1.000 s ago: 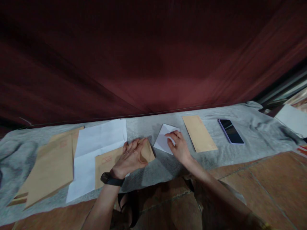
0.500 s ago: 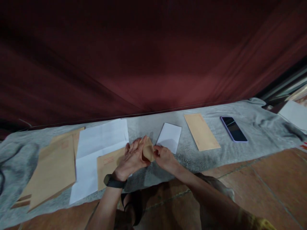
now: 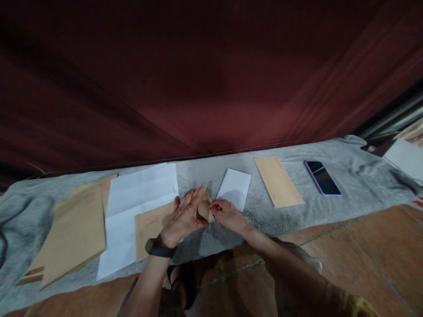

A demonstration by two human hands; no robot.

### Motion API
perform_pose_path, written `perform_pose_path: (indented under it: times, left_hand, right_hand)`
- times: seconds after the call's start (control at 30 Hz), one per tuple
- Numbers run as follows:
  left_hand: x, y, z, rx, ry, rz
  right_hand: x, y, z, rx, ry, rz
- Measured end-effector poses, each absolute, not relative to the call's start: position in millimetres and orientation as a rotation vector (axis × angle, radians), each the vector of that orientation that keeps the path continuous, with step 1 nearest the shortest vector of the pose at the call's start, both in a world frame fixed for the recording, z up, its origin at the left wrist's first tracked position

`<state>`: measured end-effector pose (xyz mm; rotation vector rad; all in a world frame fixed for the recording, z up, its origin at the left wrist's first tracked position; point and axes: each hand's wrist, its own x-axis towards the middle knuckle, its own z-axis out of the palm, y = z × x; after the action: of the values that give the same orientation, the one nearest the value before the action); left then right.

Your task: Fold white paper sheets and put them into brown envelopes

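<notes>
Left hand (image 3: 185, 215) lies palm-down on the brown envelope (image 3: 150, 225), fingers straight and close together, pointing up and to the right. It presses flat and grasps nothing. A black wristband (image 3: 160, 249) sits at the wrist, and the forearm comes up from the lower edge. Right hand (image 3: 227, 213) reaches in from the right with the wrist low and the fingers curled. Its thumb and fingertips are pinched on the envelope's raised right end, just beside the left fingertips. The envelope lies on the grey cloth (image 3: 297, 215), partly over white sheets (image 3: 140, 191). A folded white paper (image 3: 235, 188) is just past the right hand. A second envelope (image 3: 278, 180) and a phone (image 3: 322, 177) lie farther right. A stack of brown envelopes (image 3: 74, 229) is at far left.
</notes>
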<state>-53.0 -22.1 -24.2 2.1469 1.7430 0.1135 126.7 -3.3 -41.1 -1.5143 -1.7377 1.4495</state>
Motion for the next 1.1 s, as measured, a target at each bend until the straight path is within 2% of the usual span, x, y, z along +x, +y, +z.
perform_pose_path:
  times: [0.37,0.6,0.8,1.1]
  left_hand:
    - [-57,-22,-26,2.166,1.702,0.119]
    - [-61,-22,-36,2.201,1.652,0.094]
    - [-65,-23,-32,2.192,1.643,-0.021]
    - [-73,-26,-26,2.256,1.708,0.038]
  right_hand:
    - [118,-7,-38,-1.554,-1.879,1.209]
    - [115,-5,-48,-1.389,-1.553,1.839]
    - [117,-6,-47,-1.235,-1.379,1.921]
    - [121,-8,-43,-1.153,-1.424,2.001]
